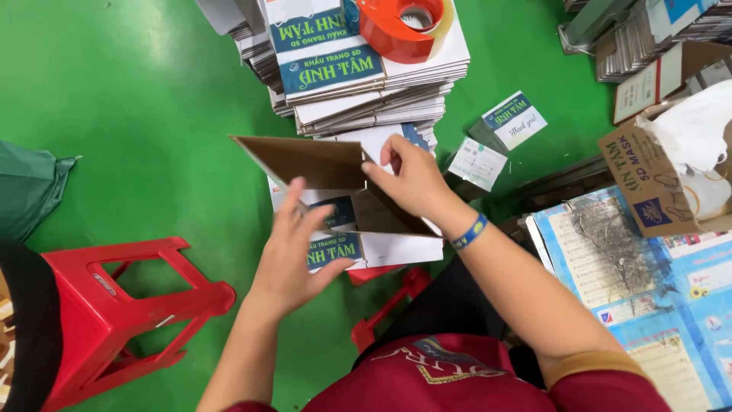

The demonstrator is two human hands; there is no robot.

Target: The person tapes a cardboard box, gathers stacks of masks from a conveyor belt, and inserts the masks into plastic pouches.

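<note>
My right hand (412, 179) pinches the brown flap of the half-folded cardboard box (358, 229) over the red stool (114, 305); my left hand (293, 248), fingers spread, presses its side (light, stiff, creases easily, so I'd hold edges).

Packing workshop: stacked flat cartons (366, 76)

A red tape dispenser (400, 27) sits on top of a tall stack of flattened white cartons (366, 76) on the green floor (137, 99). A red plastic stool (122, 305) stands at lower left, beside a dark green bag (27, 187). Two small cards (496, 141) lie on the floor near the stack. At right, an open brown cardboard box (656, 179) rests on a worn blue printed sheet (648, 297).
</note>
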